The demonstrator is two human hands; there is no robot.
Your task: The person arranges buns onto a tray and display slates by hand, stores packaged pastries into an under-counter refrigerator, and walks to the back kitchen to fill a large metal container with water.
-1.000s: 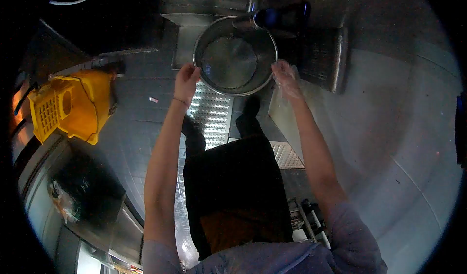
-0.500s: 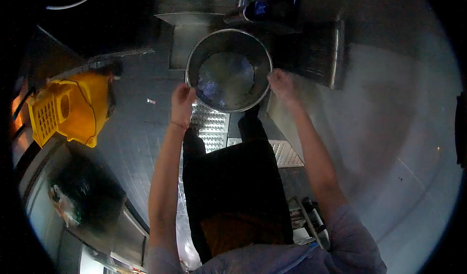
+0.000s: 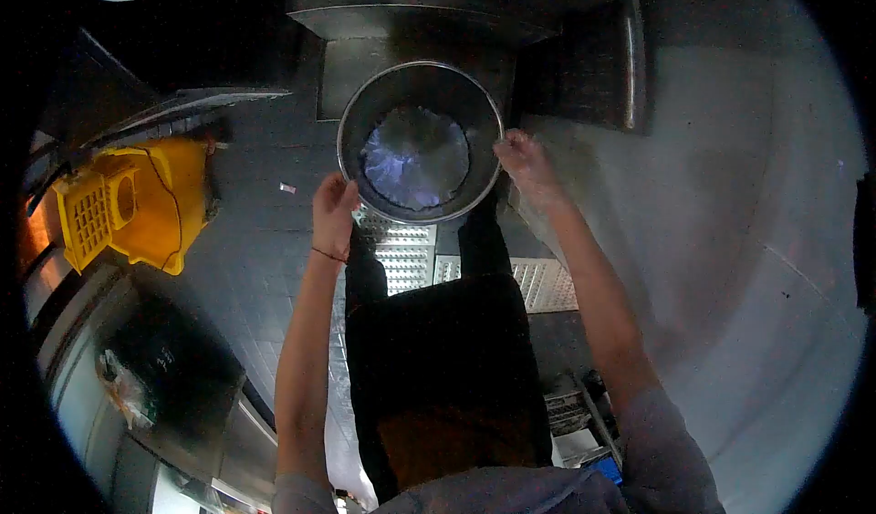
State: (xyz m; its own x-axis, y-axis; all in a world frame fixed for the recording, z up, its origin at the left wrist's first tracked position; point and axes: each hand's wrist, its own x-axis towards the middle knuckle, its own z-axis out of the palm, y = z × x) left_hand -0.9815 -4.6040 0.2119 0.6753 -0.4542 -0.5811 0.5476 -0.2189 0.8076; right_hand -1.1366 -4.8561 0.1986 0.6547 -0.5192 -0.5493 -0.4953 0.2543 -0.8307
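Note:
A large round metal pot (image 3: 411, 87) is held out in front of my body, its wide mouth facing up toward me. Pale, shiny liquid (image 3: 418, 160) with a bluish glare lies inside. My left hand (image 3: 335, 206) is closed at the near left side of the rim. On the right side, my right hand (image 3: 526, 161) grips the pot at its edge. The fingers of both hands are curled, and whatever handles they may hold are hidden. Below the pot show dark trousers and a dark apron (image 3: 438, 359).
A yellow mop bucket (image 3: 164, 208) with a wringer stands on the dark tiled floor to the left. Beyond the pot is a metal basin or ledge (image 3: 351, 76). Perforated metal grates (image 3: 401, 263) lie underfoot. A large pale metal surface (image 3: 712, 240) extends along the right.
The pot and both hands have shifted slightly left and down in view. The liquid's bright glare has changed shape. A dark object beyond the pot has mostly left the top of the view.

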